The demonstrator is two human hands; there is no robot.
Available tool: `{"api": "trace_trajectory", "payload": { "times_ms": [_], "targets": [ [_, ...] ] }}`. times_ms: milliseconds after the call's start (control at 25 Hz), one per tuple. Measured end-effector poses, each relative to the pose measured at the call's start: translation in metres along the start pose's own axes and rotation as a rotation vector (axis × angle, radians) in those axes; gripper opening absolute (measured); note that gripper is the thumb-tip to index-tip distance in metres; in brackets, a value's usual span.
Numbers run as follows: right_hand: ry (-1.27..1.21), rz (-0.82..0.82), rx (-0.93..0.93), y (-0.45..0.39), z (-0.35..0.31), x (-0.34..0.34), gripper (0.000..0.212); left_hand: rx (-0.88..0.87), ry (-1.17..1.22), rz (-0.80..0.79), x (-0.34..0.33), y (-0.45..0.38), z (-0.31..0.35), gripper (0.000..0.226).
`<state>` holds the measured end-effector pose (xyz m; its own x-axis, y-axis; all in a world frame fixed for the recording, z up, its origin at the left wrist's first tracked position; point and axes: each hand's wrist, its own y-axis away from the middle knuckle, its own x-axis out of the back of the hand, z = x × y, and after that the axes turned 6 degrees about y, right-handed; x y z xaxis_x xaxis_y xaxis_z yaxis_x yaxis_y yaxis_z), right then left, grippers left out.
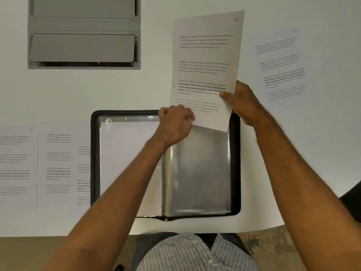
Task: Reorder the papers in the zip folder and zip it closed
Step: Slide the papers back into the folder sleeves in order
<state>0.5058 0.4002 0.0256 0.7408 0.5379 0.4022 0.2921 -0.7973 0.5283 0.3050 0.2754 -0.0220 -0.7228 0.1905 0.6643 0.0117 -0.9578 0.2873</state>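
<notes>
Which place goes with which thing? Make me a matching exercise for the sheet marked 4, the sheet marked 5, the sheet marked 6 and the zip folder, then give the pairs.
Things:
1. sheet marked 4
2. sheet marked 5
3. sheet marked 6
4. zip folder

Places or states:
A. lies flat on the table at the far right
B. lies open in front of the person
C. held up over the folder by the left hand and right hand
D. lies flat on the table at the far left

Pairs: 1-C, 2-A, 3-D, 4-B
</notes>
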Motion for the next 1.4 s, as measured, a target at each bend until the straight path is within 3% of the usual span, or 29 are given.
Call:
{"api": "trace_trajectory", "payload": {
  "times_ms": [200, 440, 520, 800, 1120, 1400],
  "targets": [
    [0.035, -0.019, 0.009, -0.001, -0.006, 0.001, 0.039, 0.142, -0.158, 0.003, 0.015, -0.001, -0.019, 0.016],
    [0.055, -0.058, 0.036, -0.005, -0.007, 0.004, 0.041, 0.326, 0.049, 0.153, 0.020, -0.005, -0.027, 0.010],
    [0.067, -0.073, 0.041, -0.006, -0.008, 0.004, 0.042, 0.334, 0.134, 0.143, 0.019, -0.006, -0.029, 0.013],
    [0.051, -0.120, -0.001, -0.010, -0.006, 0.003, 0.042, 0.327, 0.007, 0.016, 0.019, 0.000, -0.036, 0.015],
    [0.026, -0.213, -0.094, -0.016, -0.002, 0.005, 0.043, 0.337, 0.124, 0.107, 0.016, -0.001, -0.035, 0.011],
    [0.139, -0.348, -0.240, -0.020, 0.008, 0.001, 0.050, 0.326, 0.234, 0.129, 0.016, -0.004, -0.047, 0.025]
  ]
}}
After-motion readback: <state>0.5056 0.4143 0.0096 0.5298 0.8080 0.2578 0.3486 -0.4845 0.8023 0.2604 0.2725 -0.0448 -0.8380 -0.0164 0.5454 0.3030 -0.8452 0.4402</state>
